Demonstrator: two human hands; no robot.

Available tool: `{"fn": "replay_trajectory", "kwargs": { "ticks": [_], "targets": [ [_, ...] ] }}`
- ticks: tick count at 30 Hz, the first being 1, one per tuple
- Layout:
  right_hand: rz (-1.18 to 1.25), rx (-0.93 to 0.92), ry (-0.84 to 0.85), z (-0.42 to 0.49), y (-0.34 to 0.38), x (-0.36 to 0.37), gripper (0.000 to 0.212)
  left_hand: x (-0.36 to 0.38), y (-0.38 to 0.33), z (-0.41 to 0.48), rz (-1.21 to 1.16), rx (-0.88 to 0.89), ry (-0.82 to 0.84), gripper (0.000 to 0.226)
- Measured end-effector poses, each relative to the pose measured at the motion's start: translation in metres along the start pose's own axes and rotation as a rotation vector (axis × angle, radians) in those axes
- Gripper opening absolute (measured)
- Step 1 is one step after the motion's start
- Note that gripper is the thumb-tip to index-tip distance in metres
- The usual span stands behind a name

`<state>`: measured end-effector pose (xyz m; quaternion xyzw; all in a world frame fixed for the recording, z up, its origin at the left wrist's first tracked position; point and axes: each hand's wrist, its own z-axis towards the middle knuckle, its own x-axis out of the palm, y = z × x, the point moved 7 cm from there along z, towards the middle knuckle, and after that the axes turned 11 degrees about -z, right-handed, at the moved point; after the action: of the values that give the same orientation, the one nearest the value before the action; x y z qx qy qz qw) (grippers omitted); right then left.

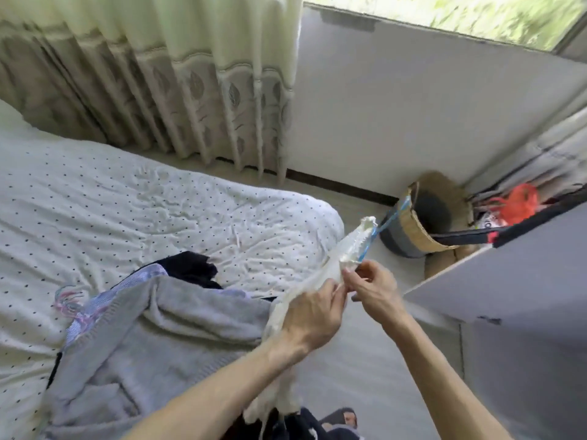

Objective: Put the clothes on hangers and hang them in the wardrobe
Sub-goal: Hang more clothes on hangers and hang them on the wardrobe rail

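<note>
A person stands at the edge of a bed (158, 201), one sandalled foot (340, 417) showing on the floor below. Both hands work close together on a white garment (349, 246) held in the air, its lower end trailing down towards the foot. The left hand (313, 315) grips the bunched cloth with curled fingers. The right hand (371, 290) pinches the cloth just beside it, where a thin blue hanger (386, 222) pokes out of the top; the picture is too blurred to tell how far in the hanger sits. This piece seems to be mid-way onto its hanger and not yet hung. On the bed, a grey sweater (165, 328), a striped top (95, 312) and a dark garment (190, 265) lie heaped with no hangers, so most of the job looks left. Beyond are a woven basket (422, 223), a grey cabinet (508, 281), a curtain (158, 74) and a window (476, 17).
</note>
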<state>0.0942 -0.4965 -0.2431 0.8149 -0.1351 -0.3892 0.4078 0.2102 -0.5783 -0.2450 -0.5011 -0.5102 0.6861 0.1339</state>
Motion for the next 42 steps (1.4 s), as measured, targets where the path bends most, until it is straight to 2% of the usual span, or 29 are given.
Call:
{"fn": "replay_trajectory", "kwargs": {
  "ticks": [5,7,9,11,13,15,18,21,24,27,31,36,39,42],
  "targets": [
    [0.049,-0.052,-0.101,-0.030,-0.044,-0.134,0.009,0.089,-0.100,0.017,0.041,0.231,0.382,0.036],
    [0.036,-0.043,-0.102,-0.045,-0.070,-0.178,0.005,0.107,-0.133,0.044,0.080,0.319,0.441,0.028],
    [0.036,-0.025,-0.117,-0.063,-0.094,-0.217,0.005,0.119,-0.163,0.083,0.058,0.347,0.439,0.023],
    [0.018,-0.019,-0.142,-0.081,-0.107,-0.252,0.012,0.128,-0.194,0.125,0.105,0.392,0.381,0.035],
    [-0.011,-0.031,-0.171,-0.101,-0.108,-0.287,0.015,0.138,-0.235,0.154,0.182,0.512,0.318,0.050],
    [-0.045,-0.053,-0.198,-0.121,-0.105,-0.320,0.008,0.154,-0.283,0.170,0.247,0.681,0.279,0.062],
    [-0.150,-0.057,-0.259,-0.155,-0.101,-0.367,0.009,0.187,-0.342,0.179,0.318,0.884,0.242,0.057],
    [-0.168,-0.046,-0.314,-0.189,-0.099,-0.403,0.007,0.222,-0.379,0.176,0.236,1.047,0.288,0.049],
    [-0.141,0.035,-0.473,-0.212,-0.122,-0.439,0.009,0.249,-0.403,0.167,0.137,1.212,0.313,0.037],
    [-0.231,0.146,-0.768,-0.224,-0.159,-0.466,0.010,0.269,-0.408,0.157,0.137,1.351,0.305,0.034],
    [-0.255,0.259,-0.972,-0.221,-0.197,-0.460,0.016,0.303,-0.413,0.155,0.067,1.241,0.435,0.011],
    [-0.280,0.320,-1.117,-0.214,-0.201,-0.449,0.016,0.348,-0.451,0.146,-0.101,0.970,0.755,0.032],
    [-0.290,0.341,-1.191,-0.212,-0.196,-0.450,0.016,0.365,-0.470,0.122,-0.084,1.043,0.914,0.019],
    [-0.283,0.396,-1.287,-0.218,-0.197,-0.451,0.016,0.370,-0.476,0.111,-0.102,1.195,0.986,0.030]
  ]
}}
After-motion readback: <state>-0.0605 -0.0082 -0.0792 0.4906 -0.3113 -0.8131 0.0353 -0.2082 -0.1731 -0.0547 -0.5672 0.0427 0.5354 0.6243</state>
